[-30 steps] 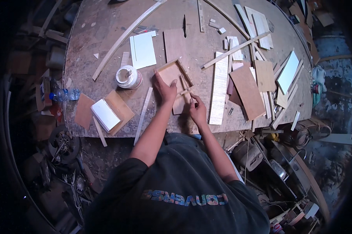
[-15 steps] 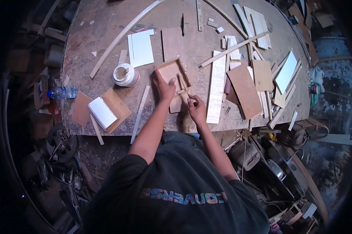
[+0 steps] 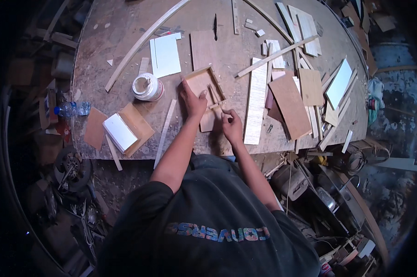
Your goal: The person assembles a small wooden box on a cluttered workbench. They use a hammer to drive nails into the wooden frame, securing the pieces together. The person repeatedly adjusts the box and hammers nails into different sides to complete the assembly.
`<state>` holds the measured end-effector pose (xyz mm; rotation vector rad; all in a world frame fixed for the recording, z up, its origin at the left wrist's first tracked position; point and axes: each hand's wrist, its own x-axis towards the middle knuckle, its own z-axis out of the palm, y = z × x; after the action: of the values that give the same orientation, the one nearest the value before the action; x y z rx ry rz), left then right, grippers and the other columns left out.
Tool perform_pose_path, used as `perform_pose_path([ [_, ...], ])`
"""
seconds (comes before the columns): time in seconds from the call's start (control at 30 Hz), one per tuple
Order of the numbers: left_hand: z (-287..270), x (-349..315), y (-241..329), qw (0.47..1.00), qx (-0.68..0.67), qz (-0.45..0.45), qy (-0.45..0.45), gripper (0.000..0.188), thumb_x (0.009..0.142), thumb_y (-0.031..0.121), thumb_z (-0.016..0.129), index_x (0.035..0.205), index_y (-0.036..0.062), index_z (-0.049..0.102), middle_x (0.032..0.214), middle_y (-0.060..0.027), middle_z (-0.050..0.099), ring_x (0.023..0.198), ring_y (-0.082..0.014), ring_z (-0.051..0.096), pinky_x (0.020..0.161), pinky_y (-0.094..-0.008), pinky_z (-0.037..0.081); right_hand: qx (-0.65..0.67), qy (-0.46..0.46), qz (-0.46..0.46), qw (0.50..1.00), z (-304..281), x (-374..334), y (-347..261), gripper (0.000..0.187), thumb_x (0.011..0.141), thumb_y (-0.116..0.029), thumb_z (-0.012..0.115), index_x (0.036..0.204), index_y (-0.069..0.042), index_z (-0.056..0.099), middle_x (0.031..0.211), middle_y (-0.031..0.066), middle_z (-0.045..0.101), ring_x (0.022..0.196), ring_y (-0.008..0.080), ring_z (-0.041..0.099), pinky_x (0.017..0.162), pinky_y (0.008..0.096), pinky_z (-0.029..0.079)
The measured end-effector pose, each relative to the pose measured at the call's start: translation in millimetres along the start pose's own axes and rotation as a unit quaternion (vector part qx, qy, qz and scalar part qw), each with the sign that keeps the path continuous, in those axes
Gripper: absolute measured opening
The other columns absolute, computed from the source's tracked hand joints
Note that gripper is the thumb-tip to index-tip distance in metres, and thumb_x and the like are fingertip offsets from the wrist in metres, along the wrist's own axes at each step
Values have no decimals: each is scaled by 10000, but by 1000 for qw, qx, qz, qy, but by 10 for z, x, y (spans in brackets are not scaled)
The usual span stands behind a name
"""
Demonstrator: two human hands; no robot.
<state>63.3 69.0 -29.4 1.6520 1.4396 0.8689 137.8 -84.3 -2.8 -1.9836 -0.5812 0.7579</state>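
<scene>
I have the left hand [image 3: 195, 104] clamped on the left side of the shallow wooden box [image 3: 200, 82], which sits on the workbench [image 3: 120, 48] right of the white tub [image 3: 153, 93]; the right hand [image 3: 232, 128] bunches its fingers by the near crosspiece [image 3: 215, 105], pinching anything or not, I cannot tell. I judge this close adjusting, calling next for a steady box

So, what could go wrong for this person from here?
The left hand might push the wooden frame it grips askew. The open jar left of that hand could get knocked over. A thin strip beside the left forearm juts past the front edge of the table and may get bumped.
</scene>
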Motion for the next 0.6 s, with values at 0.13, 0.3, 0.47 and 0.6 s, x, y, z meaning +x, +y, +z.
perform_pose_path([
  [0.13,18,15,7,1000,10,-8,3,1135,778,-27,755,1627,197,38,1385,-329,367,1278,-500,465,1081,-495,413,-39,-1,16,999,-186,-294,27,183,957,-138,638,1112,-53,685,599,123,615,514,167,546,515,342,416],
  [0.3,12,-2,-48,1000,0,-11,-6,1134,776,-28,754,1628,198,40,1368,-332,373,1260,-495,475,1077,-492,416,-18,3,19,1000,-43,-113,-83,179,956,-137,642,1107,-50,686,614,124,619,522,156,548,512,336,412],
  [0.47,3,11,-13,1000,-4,-6,-1,1135,775,-33,751,1628,199,38,1357,-327,377,1236,-486,486,1074,-486,419,-4,10,2,1000,-146,-349,56,164,978,-158,640,1091,-46,682,605,107,608,540,121,554,496,323,398],
  [0.6,22,-15,-62,1000,6,22,5,1113,797,-2,752,1628,205,41,1348,-327,389,1226,-492,493,1057,-496,430,-5,17,9,1000,-41,-151,-105,177,977,-144,623,1113,-51,686,588,114,593,518,118,508,493,328,387],
])
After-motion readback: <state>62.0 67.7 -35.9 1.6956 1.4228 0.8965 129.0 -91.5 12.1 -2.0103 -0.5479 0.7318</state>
